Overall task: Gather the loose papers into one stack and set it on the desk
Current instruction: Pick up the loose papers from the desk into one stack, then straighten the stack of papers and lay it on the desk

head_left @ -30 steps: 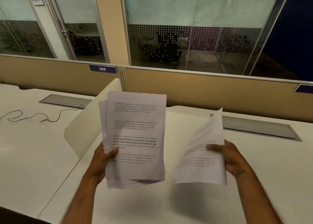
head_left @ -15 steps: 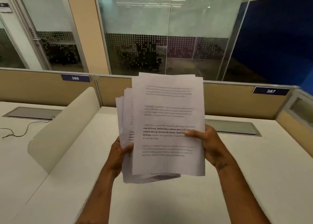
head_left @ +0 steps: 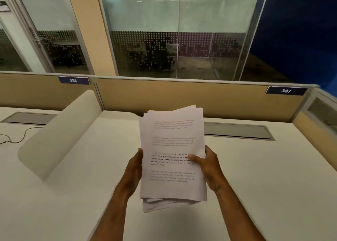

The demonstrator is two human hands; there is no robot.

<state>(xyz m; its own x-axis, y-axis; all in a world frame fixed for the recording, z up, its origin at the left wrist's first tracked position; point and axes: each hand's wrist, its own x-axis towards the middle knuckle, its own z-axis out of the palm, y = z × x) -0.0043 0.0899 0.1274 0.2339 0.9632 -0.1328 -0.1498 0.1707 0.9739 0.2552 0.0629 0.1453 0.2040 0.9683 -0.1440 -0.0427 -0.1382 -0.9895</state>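
Papers [head_left: 173,156] sit gathered in one uneven stack held up in the air above the white counter [head_left: 255,177], not resting on it; the sheets' edges fan out at the top and bottom, and printed text covers the front page. The left hand [head_left: 134,169] grips the stack's left edge, its fingers wrapped behind the sheets, while the right hand [head_left: 207,166] clamps the right edge with the thumb pressed across the front page and the fingers hidden behind. The counter is pale and smooth, with a shadow of the stack falling just below it. A grey recessed cable tray [head_left: 237,131] runs along the far edge behind the papers, and a second grey tray [head_left: 29,117] lies on the neighbouring counter to the left. A white rounded divider panel [head_left: 60,133] stands tilted between the two counters. A thin dark cable [head_left: 16,137] loops over the left counter. Tan partition walls [head_left: 182,98] close the back, carrying blue number plates reading 386 [head_left: 73,80] and 387 [head_left: 286,90]. Beyond them stand glass walls [head_left: 173,30] with frosted bands and dot patterns, a beige column [head_left: 89,25], and a deep blue wall [head_left: 300,30] on the right.
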